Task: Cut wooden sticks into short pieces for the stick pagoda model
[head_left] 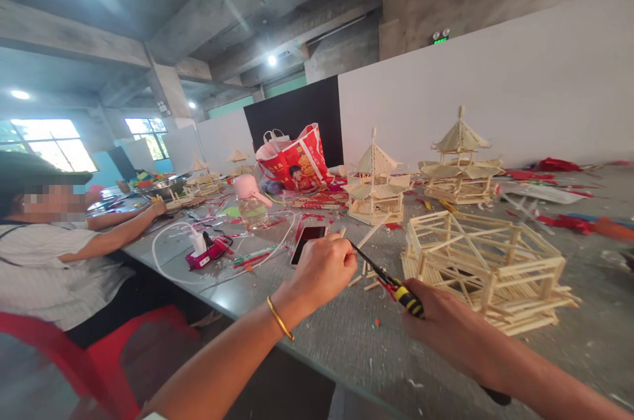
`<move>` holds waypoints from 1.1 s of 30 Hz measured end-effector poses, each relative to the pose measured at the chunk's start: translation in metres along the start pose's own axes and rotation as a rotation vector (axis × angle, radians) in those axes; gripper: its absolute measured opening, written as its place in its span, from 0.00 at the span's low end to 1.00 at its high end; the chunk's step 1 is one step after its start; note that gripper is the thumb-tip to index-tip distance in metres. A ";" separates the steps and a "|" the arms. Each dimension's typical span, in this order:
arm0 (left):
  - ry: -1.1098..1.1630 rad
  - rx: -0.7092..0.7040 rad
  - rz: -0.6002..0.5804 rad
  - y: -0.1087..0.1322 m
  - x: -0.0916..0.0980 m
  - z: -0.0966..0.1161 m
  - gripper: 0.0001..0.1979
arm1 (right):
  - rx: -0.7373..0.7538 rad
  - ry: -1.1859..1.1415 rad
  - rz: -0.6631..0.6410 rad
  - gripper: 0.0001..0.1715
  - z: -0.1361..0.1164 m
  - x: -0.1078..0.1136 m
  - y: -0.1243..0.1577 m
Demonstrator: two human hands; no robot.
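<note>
My left hand (324,268), a gold bangle at its wrist, is closed above the table; what its fingers pinch, if anything, is hidden. Wrapped round a hand tool (409,298) with a yellow-and-black handle is my right hand (430,314). The tool's long dark end points at my left fingers; its exact kind does not show. Just right of it stands an open wooden stick frame (485,268) with several sides. A phone (307,242) lies behind my left hand. Short loose sticks (369,278) lie between my hands.
Two stick pagodas (375,182) (458,166) stand behind. Farther left are a pink-topped jug (251,205), a red bag (297,162), and a magenta power strip (205,255) with a white cable. Red scraps litter the table. Another person (44,255) sits on the left.
</note>
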State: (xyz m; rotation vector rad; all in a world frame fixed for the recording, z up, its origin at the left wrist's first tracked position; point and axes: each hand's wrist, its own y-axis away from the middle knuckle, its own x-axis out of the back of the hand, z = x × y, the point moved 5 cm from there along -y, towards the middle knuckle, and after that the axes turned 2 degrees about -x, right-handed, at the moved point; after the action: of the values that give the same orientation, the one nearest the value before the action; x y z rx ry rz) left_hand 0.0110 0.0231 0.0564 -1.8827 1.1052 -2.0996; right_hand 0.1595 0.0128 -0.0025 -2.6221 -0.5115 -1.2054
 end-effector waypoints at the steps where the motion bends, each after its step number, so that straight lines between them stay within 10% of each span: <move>1: -0.028 -0.010 0.002 0.000 -0.001 0.001 0.08 | -0.010 0.012 -0.001 0.06 0.000 0.000 0.000; 19: -0.347 -0.110 -0.024 0.004 -0.008 0.011 0.08 | -0.005 0.157 0.104 0.06 0.006 -0.011 -0.011; 33: -0.106 -0.068 -0.161 -0.004 -0.011 -0.023 0.11 | -0.274 -0.114 -0.170 0.02 -0.001 -0.019 -0.021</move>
State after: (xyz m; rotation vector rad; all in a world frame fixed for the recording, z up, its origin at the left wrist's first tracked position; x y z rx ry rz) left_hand -0.0059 0.0425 0.0506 -2.1542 1.0471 -2.0369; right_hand 0.1386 0.0277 -0.0153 -2.9432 -0.6425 -1.2605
